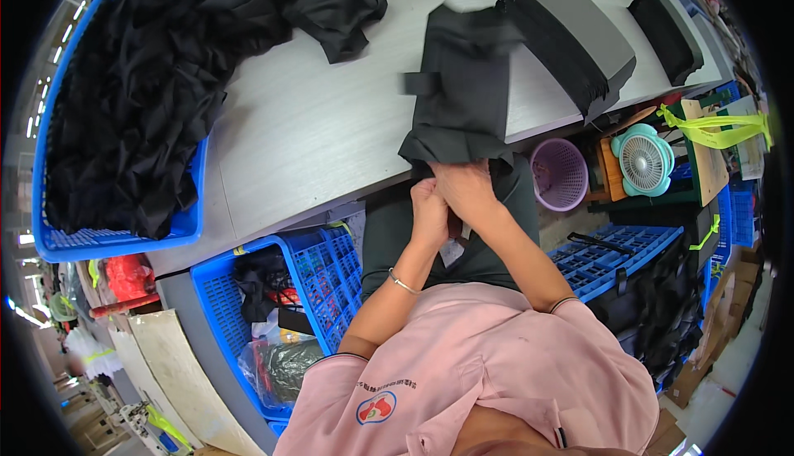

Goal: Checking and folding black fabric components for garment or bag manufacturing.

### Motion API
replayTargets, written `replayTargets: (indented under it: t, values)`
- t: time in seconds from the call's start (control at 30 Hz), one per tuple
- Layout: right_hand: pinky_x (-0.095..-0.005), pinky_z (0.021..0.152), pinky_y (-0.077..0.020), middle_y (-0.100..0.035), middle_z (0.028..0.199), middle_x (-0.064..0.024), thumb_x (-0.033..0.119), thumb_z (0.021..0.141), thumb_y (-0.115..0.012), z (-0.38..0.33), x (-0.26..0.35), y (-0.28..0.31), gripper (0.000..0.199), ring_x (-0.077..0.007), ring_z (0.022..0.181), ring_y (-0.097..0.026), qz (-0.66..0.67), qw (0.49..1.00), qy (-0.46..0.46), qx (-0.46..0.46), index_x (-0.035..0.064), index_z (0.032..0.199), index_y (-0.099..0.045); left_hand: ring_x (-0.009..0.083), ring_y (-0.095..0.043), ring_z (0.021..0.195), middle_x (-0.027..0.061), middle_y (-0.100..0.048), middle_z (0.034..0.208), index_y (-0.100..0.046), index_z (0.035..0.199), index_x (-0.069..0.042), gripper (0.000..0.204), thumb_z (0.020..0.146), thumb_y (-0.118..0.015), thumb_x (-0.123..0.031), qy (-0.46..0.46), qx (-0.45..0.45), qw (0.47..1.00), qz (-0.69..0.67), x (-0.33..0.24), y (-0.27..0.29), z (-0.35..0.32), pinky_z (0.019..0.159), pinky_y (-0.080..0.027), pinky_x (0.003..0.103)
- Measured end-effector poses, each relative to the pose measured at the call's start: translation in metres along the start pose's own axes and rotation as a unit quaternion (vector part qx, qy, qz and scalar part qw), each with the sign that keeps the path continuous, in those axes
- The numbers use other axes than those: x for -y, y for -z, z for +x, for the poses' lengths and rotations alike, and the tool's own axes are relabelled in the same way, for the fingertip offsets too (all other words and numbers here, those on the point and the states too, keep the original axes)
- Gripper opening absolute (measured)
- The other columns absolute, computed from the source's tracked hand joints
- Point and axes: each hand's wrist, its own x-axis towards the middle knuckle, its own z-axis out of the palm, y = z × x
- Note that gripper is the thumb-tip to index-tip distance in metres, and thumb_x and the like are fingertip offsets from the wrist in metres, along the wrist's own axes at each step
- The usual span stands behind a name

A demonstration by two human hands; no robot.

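A black fabric piece (pixel 463 84) with a short tab sticking out on its left side extends from the table over its front edge, its upper part blurred by motion. My right hand (pixel 466 189) grips the gathered near end, with its fingers partly hidden under the cloth. Close against it, my left hand (pixel 428 214) is closed in a fist just below the cloth's near edge. What lies inside that fist is hidden.
A blue basket (pixel 120 247) heaped with black cloth (pixel 141 92) occupies the table's left end. Stacked black pieces (pixel 571 30) lie at the right, beside a smaller stack (pixel 666 34). Below the table are a purple bin (pixel 560 175), a fan (pixel 646 160) and blue crates (pixel 327 278).
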Motion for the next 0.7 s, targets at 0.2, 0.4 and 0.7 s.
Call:
replayTargets:
  t: [0.2, 0.4, 0.7]
  values:
    - [-0.0634, 0.095, -0.0359, -0.060, 0.124, -0.0066, 0.026, 0.090, -0.056, 0.012, -0.009, -0.009, 0.029, -0.0292, 0.117, -0.055, -0.017, 0.988, 0.007, 0.153, 0.0217, 0.115, -0.070, 0.0091, -0.065, 0.081, 0.0045, -0.070, 0.091, -0.064, 0.092, -0.002, 0.018, 0.098, -0.060, -0.019, 0.043, 0.038, 0.998, 0.001, 0.007, 0.017, 0.013, 0.069, -0.052, 0.024]
    - [-0.0630, 0.093, -0.0379, -0.059, 0.129, -0.0082, 0.041, 0.097, -0.052, 0.011, -0.010, -0.010, 0.040, -0.0395, 0.116, -0.057, -0.008, 0.994, -0.024, 0.102, 0.0177, 0.128, -0.061, 0.0124, -0.059, 0.091, 0.0083, -0.063, 0.108, -0.056, 0.125, -0.002, 0.036, 0.093, -0.069, -0.011, -0.268, -0.137, 0.926, 0.228, -0.018, 0.019, -0.006, 0.069, -0.055, 0.026]
    - [-0.0605, 0.087, -0.0402, -0.061, 0.120, -0.0072, 0.037, 0.095, -0.057, -0.019, -0.032, -0.038, 0.033, -0.0339, 0.112, -0.057, -0.024, 0.996, 0.080, 0.001, 0.0160, 0.119, -0.063, 0.0052, -0.057, 0.060, 0.0019, -0.062, 0.081, -0.066, 0.092, 0.000, 0.009, 0.085, -0.071, 0.003, -0.272, -0.052, 0.893, 0.354, -0.047, 0.013, -0.020, 0.054, -0.047, 0.021]
